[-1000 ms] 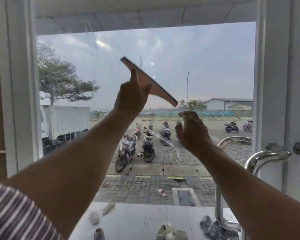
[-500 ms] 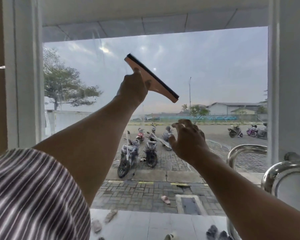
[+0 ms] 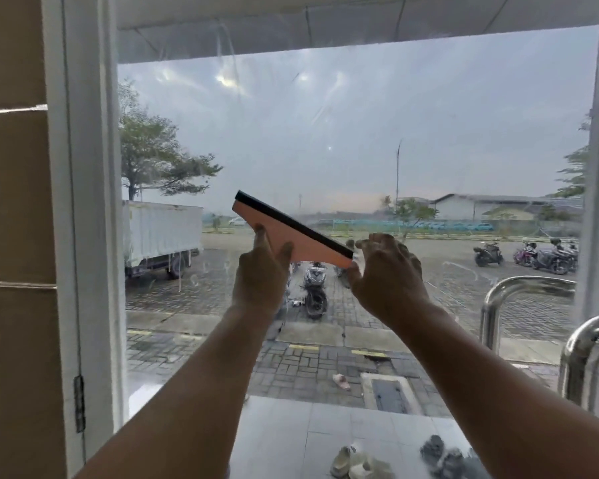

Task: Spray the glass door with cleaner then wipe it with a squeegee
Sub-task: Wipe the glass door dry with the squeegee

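The glass door [image 3: 395, 133] fills the view, with wet streaks and smears across its upper part. A flat orange squeegee [image 3: 301, 242] with a black rubber edge lies tilted against the glass, its left end higher. My left hand [image 3: 261, 274] grips its lower edge with thumb and fingers. My right hand [image 3: 388, 271] is raised at the squeegee's right end, fingers loosely curved, thumb touching that lower corner. No spray bottle is in view.
A white door frame [image 3: 90, 202] with a hinge [image 3: 79, 402] stands at the left beside a beige wall. Chrome door handles [image 3: 581, 347] curve at the right. Through the glass are a truck, parked motorbikes and sandals on tiles.
The squeegee has come down the glass from high up to mid height. My right hand has closed in on its right end. The view has shifted left.
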